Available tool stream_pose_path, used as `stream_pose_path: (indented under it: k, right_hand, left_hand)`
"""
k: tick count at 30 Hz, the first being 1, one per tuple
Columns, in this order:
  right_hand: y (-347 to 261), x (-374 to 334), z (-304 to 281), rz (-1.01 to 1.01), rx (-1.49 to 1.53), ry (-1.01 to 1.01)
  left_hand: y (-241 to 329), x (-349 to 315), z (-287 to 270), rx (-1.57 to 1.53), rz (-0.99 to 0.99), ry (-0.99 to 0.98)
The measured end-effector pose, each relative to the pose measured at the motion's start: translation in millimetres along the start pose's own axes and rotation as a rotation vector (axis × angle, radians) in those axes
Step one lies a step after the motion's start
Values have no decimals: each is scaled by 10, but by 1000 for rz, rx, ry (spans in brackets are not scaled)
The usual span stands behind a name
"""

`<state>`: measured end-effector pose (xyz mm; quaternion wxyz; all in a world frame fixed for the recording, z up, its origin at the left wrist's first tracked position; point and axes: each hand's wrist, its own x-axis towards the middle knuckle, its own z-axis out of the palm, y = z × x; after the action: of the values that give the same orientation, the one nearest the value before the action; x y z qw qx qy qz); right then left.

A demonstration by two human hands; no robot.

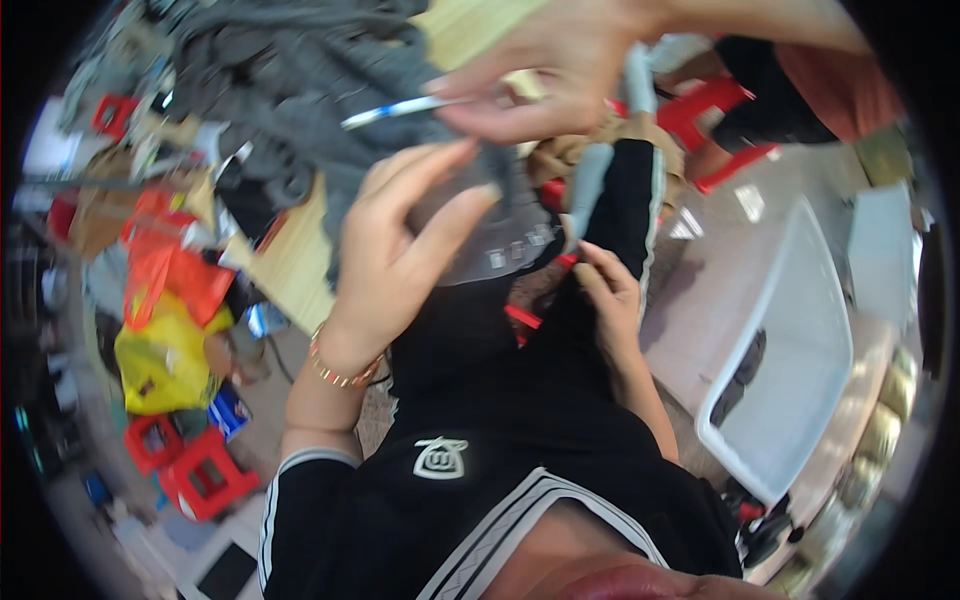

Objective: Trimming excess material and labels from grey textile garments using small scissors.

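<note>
A pale wood table (pixel 290 262) carries a grey garment (pixel 290 80), draped over the edge facing the wearer's lap. Red stools (pixel 207 476) and a yellow bag (pixel 165 355) stand to the left. Left hand (pixel 390 250): thumb and fingers wide apart, over the garment; contact cannot be determined. Right hand (pixel 612 285): fingers bent at a small red item (pixel 567 260); grip cannot be determined. A co-worker's hand (pixel 570 75) pinches a white-and-blue stick (pixel 395 112) above the table. Clearance: narrow between left hand and co-worker's hand; wider between right hand and white tub (pixel 800 400).
</note>
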<state>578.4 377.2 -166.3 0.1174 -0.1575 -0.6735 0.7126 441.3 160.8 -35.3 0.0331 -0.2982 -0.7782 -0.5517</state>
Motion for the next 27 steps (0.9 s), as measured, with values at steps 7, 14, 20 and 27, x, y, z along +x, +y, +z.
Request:
stream_pose_path:
  k: [7, 14, 20, 27]
  right_hand:
    - [268, 69, -110, 79, 30, 75]
    - [271, 102, 11, 78, 7, 55]
    - [368, 170, -35, 96, 35, 7]
    - [231, 285, 1, 124, 103, 72]
  left_hand:
    - [-167, 157, 32, -503, -242, 120]
    - [-357, 138, 39, -846, -344, 229]
    - [-423, 179, 8, -907, -170, 377]
    - [-531, 36, -803, -844, -128, 552]
